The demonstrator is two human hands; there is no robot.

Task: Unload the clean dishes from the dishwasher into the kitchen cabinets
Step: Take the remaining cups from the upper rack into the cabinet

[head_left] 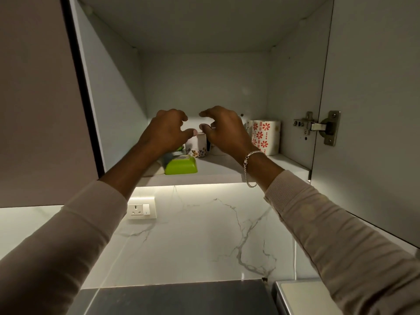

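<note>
As left hand [166,130] and right hand [223,130] hover, cup [196,146] sits between.

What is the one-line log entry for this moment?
place: open cabinet shelf | left hand: loosely curved by floral cup | right hand: same | red-flower mug: upright at right | green dish: front left

This is a home kitchen. A wall cupboard [204,176] holds mugs [266,137], with a marble wall [204,235], a plug socket [142,210] and a dark counter [172,298] below.
</note>
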